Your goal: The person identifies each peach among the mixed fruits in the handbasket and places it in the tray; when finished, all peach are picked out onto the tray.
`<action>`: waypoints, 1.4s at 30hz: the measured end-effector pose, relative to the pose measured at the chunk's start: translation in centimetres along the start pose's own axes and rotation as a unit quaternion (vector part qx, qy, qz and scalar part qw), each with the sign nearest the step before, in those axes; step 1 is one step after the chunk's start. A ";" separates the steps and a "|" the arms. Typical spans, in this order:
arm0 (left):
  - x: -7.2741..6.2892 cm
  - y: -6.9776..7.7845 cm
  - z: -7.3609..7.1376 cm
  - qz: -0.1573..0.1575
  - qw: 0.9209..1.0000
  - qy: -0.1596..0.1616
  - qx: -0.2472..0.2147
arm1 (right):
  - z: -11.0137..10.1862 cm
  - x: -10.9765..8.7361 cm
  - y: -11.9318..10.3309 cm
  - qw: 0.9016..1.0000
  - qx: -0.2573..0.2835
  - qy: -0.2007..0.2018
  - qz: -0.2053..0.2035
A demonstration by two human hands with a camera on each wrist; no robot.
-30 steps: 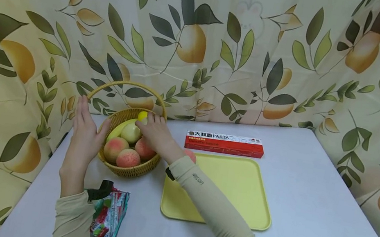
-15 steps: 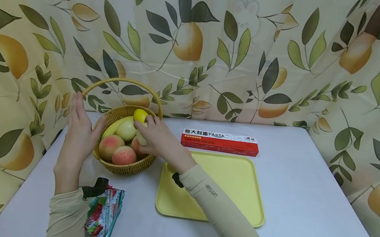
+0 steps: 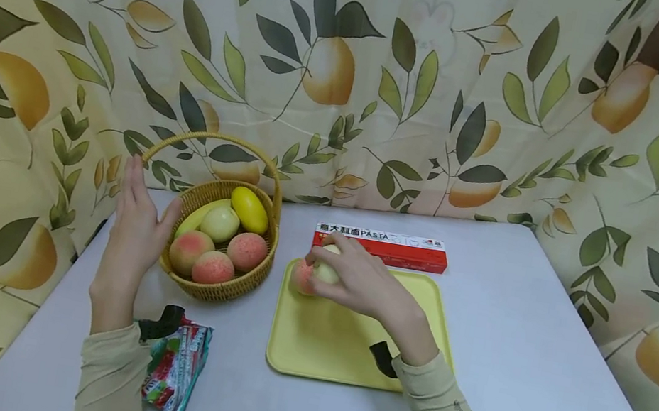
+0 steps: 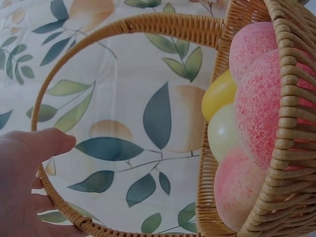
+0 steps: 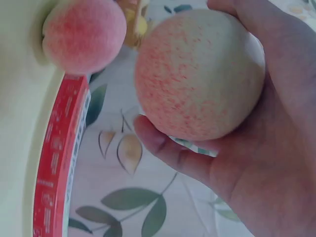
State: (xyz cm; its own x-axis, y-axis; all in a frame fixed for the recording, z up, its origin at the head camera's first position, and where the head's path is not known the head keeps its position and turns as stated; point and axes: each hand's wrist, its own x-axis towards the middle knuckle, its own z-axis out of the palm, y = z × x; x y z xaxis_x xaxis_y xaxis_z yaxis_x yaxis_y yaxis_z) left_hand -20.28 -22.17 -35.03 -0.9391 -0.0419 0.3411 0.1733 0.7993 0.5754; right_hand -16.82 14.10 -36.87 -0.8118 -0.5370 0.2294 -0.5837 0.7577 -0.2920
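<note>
Right hand [image 3: 363,279]: grip curled round pale peach [image 5: 197,74]. Left hand [image 3: 136,240]: fingers straight by basket handle [image 3: 217,137]. Best lower softly, clear of pink peach [image 5: 85,35] at far-left corner of tray [image 3: 338,358].

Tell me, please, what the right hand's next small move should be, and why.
I would probably lower the held peach onto the tray: the right hand grips it over the tray, where a pink peach rests with bare surface nearby.
</note>
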 end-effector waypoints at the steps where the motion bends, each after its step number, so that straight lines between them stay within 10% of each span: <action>1: 0.1 0.0 -0.1 -0.001 1.000 0.000 0.001 | -0.3 -0.2 0.3 1.000 -0.001 -0.011 0.005; 23: 0.3 0.1 0.2 -0.001 1.000 -0.001 0.002 | -2.6 -2.2 4.7 0.986 0.110 -0.037 0.122; 42: 0.4 -0.1 0.1 -0.014 1.000 -0.007 0.012 | -0.2 -2.0 7.0 0.989 0.053 -0.062 0.123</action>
State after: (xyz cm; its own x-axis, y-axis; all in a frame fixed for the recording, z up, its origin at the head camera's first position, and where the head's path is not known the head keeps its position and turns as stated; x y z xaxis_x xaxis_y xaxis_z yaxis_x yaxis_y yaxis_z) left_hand -20.73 -22.16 -35.03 -0.9475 -0.0566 0.3148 0.1397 0.8121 0.5666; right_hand -19.33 20.55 -39.23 -0.9215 -0.3876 0.0264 -0.3617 0.8312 -0.4222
